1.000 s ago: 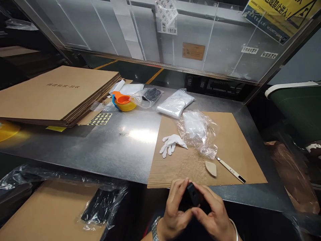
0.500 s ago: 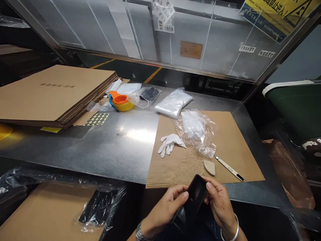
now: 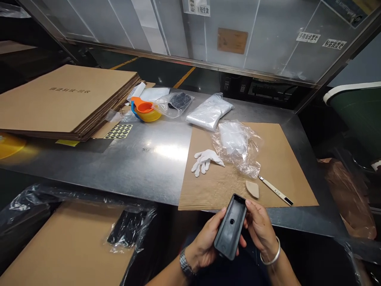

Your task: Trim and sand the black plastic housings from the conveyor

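Note:
A black, hollow, box-shaped plastic part (image 3: 230, 234) is held between both hands in front of the table's near edge. Its open side faces up at me, showing a small round hole in its floor. My left hand (image 3: 206, 240) grips the left long side, thumb along the edge. On the opposite side, my right hand (image 3: 260, 226) pinches the upper right corner, with some fingers curled underneath. Just beyond the part, on a cardboard sheet (image 3: 285, 159), lie a beige wedge-shaped pad (image 3: 252, 189) and a craft knife (image 3: 276, 190) marked A26.
A white glove (image 3: 206, 161) and a crumpled clear bag (image 3: 236, 143) lie on the cardboard. Behind are a plastic-wrapped pack (image 3: 209, 112) and a yellow tape roll (image 3: 151, 116). Stacked cardboard (image 3: 65, 103) stands left. A bagged black item (image 3: 127, 228) sits lower left on more cardboard.
The black part has been turned so its hollow inside now faces me. Both hands have shifted their hold along with it. The camera view has tilted down slightly.

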Demonstrator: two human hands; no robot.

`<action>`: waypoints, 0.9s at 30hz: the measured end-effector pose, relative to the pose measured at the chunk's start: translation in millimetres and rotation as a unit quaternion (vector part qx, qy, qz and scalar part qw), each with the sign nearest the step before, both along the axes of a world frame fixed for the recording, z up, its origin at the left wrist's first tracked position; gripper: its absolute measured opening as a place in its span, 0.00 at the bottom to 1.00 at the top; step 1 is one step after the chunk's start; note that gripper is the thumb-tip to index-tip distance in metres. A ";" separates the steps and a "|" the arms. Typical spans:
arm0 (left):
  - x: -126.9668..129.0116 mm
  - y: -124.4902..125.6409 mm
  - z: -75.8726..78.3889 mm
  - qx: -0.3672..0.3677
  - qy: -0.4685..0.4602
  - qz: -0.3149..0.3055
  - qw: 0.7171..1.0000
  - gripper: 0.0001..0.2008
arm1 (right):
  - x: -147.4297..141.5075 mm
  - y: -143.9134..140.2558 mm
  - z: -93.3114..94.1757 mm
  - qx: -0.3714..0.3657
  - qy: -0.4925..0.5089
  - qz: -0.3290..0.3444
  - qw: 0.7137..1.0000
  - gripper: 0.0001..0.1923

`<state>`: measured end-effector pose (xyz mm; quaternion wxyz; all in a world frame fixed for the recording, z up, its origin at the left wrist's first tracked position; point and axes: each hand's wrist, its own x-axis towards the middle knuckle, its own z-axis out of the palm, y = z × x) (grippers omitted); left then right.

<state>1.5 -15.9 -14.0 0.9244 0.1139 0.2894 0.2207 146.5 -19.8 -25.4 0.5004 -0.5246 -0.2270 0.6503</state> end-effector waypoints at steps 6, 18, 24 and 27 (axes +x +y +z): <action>2.9 0.5 -2.2 -0.023 0.005 0.018 1.000 0.30 | -1.9 0.4 -1.8 0.002 0.006 -0.001 1.000 0.18; 2.7 -1.2 -4.1 -0.024 0.007 0.021 0.999 0.30 | -2.0 -0.8 -4.6 0.005 0.013 0.001 1.000 0.16; -0.6 1.4 -4.1 0.012 -0.015 0.034 0.999 0.28 | -0.9 -2.7 -2.3 0.012 0.014 0.012 1.000 0.16; -6.2 5.0 -7.7 0.006 -0.021 0.044 0.999 0.26 | -0.6 -5.1 0.9 0.015 0.015 0.017 1.000 0.15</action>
